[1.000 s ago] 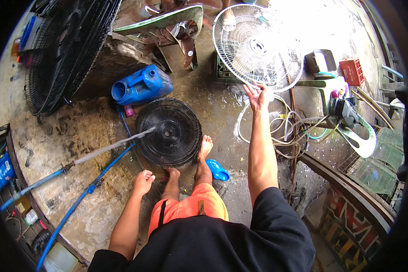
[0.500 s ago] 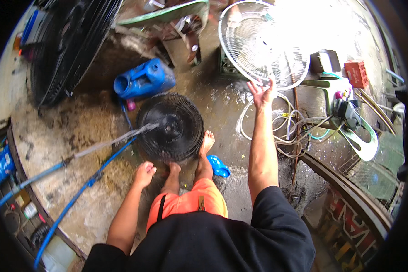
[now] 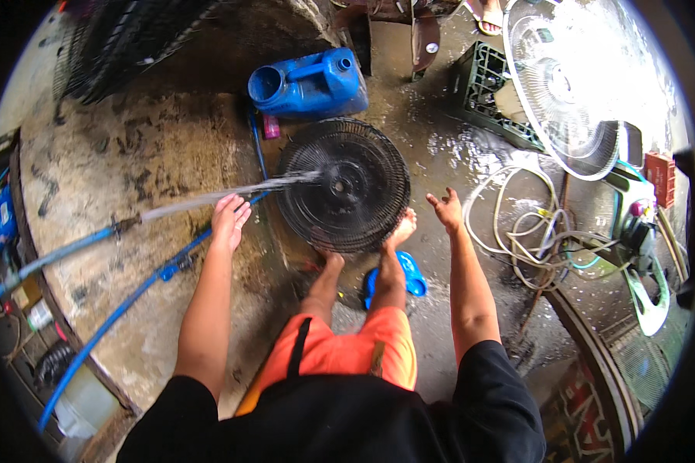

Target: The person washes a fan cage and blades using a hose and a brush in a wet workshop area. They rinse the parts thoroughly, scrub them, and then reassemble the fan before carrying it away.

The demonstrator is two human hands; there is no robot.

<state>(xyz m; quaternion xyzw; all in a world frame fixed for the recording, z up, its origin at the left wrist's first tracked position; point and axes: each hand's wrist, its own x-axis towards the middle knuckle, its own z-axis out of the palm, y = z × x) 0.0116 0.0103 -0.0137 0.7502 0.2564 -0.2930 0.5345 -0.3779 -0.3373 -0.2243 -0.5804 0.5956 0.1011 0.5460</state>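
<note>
A round black fan grille (image 3: 378,166) stands wet by my bare feet. A stream of water from a blue hose (image 3: 62,255) strikes it near the centre. My left hand (image 3: 229,221) is just below that stream, left of the grille, with its fingers stretched out and nothing in it. My right hand (image 3: 446,210) hovers beside the grille's right edge, empty, thumb and fingers apart. At the upper right a pale fan grille (image 3: 556,81) leans by a dark green crate (image 3: 486,127), partly washed out by glare.
A cut-open blue jug (image 3: 324,89) lies beyond the black grille, beside a small pink object (image 3: 271,126). Coiled clear tubing (image 3: 510,224) covers the wet floor at right. A blue slipper (image 3: 411,275) sits by my foot. Another person's foot (image 3: 492,17) shows at the top.
My right hand has come away from the pale grille and back toward the black one. My left hand has risen forward to the water stream. The view has shifted.
</note>
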